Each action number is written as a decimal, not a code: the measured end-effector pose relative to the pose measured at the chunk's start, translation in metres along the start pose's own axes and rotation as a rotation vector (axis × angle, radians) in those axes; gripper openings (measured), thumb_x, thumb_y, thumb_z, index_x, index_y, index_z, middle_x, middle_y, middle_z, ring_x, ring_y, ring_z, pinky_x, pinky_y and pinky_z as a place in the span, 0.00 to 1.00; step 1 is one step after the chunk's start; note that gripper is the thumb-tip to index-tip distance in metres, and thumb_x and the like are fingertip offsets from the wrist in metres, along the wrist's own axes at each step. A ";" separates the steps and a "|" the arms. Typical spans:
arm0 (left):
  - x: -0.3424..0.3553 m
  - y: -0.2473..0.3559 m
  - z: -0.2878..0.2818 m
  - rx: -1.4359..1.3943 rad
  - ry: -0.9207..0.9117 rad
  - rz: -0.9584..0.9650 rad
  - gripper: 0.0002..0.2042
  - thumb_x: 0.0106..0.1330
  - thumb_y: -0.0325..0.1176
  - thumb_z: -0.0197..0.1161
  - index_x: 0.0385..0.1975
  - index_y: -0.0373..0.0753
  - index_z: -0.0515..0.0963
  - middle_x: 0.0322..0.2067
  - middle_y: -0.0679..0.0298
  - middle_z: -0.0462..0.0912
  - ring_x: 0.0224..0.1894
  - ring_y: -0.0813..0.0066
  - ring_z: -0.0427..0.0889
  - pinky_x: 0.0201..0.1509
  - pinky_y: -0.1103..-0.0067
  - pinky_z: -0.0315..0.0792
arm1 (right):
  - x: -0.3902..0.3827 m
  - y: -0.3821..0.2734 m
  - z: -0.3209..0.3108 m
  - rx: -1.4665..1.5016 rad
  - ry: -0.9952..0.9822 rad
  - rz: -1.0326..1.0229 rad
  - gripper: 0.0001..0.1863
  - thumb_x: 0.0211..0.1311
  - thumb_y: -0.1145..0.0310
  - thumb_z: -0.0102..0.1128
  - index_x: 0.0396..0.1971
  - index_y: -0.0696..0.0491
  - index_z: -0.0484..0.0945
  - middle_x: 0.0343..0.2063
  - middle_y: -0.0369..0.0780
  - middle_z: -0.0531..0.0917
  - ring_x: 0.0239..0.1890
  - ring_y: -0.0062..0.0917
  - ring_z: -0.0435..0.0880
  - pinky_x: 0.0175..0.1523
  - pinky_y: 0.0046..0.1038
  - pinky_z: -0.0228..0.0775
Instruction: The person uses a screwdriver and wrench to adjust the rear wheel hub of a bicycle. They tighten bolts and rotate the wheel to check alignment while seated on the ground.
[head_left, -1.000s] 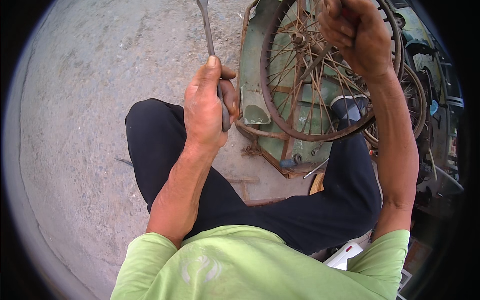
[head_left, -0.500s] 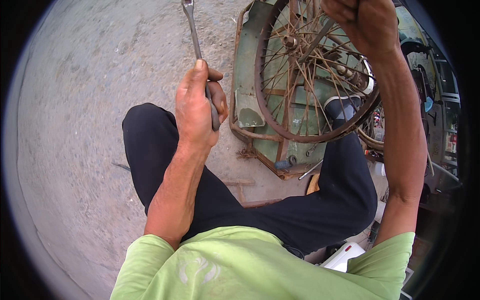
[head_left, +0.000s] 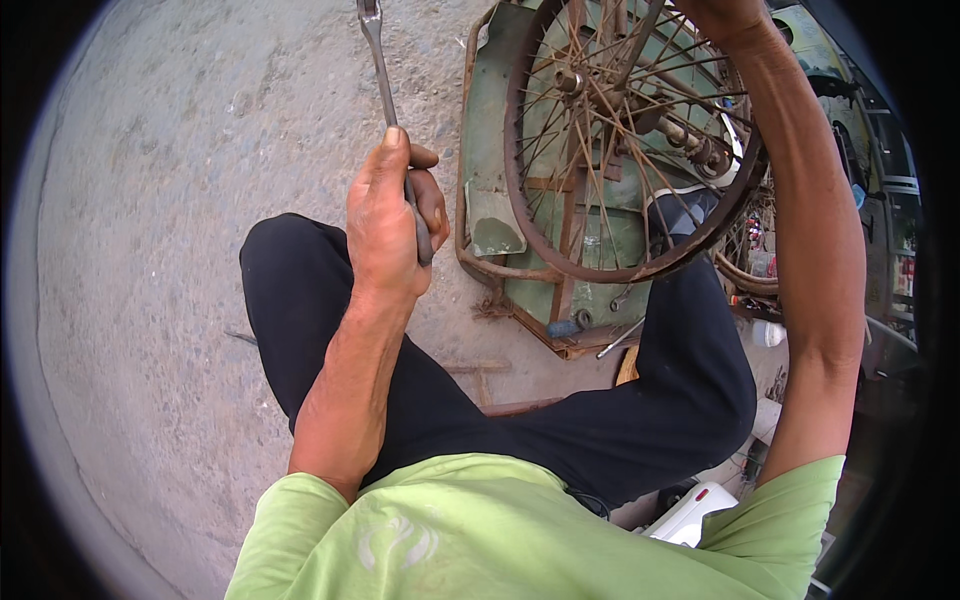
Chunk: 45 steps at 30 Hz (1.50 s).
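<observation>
My left hand (head_left: 383,215) is closed round the handle of a dark metal wrench (head_left: 384,85), thumb laid along the shaft. The wrench points away from me, its head at the upper edge. To its right stands a rusty spoked wheel (head_left: 630,273) without a tyre, tilted over a green metal panel (head_left: 490,150) with a rusty tube frame. A rusty hub and axle with a nut show among its spokes. My right hand (head_left: 722,15) reaches to the wheel's far right side. The upper edge cuts it off, and its fingers are hidden.
On the panel's near edge lie a blue object (head_left: 565,328), a small ring (head_left: 584,318) and a thin metal rod (head_left: 620,340). My shoe (head_left: 680,212) is behind the wheel. A white bottle-like thing (head_left: 768,333) and a white casing (head_left: 690,513) sit at the right. Rough concrete (head_left: 180,250) stretches left.
My right hand has moved farther away, mostly past the upper edge, and its forearm has swung slightly right. The wheel has shifted slightly. My left hand still holds the wrench, slightly lower and leftward.
</observation>
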<state>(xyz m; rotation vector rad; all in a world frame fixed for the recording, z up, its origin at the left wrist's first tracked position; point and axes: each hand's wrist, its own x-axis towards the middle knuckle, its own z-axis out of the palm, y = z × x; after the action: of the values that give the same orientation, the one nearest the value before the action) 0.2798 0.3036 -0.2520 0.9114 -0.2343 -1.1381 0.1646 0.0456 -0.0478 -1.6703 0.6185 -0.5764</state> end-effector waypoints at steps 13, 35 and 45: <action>0.000 0.004 0.004 -0.029 -0.033 -0.025 0.23 0.82 0.52 0.48 0.40 0.34 0.72 0.11 0.69 0.65 0.08 0.80 0.57 0.14 0.81 0.55 | -0.078 0.063 0.106 -0.672 -0.218 -0.315 0.18 0.67 0.58 0.60 0.28 0.60 0.82 0.15 0.43 0.76 0.18 0.23 0.71 0.25 0.33 0.64; 0.001 0.003 -0.002 -0.078 -0.034 -0.011 0.22 0.80 0.52 0.52 0.37 0.35 0.73 0.12 0.67 0.67 0.10 0.79 0.61 0.13 0.80 0.58 | -0.011 0.060 0.096 -0.691 -0.235 -0.298 0.15 0.67 0.62 0.57 0.24 0.55 0.79 0.19 0.30 0.78 0.21 0.21 0.73 0.29 0.31 0.65; 0.000 0.003 -0.003 -0.040 0.007 -0.001 0.22 0.83 0.51 0.47 0.40 0.35 0.72 0.11 0.70 0.65 0.08 0.81 0.56 0.14 0.82 0.55 | -0.028 0.123 0.136 -1.211 -0.197 -0.333 0.16 0.60 0.57 0.61 0.31 0.56 0.85 0.20 0.50 0.84 0.26 0.46 0.87 0.36 0.44 0.81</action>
<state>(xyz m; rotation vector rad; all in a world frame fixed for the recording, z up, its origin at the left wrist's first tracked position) 0.2834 0.3051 -0.2517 0.8800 -0.2050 -1.1370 0.2246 0.1432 -0.1933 -2.9655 0.5699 -0.2279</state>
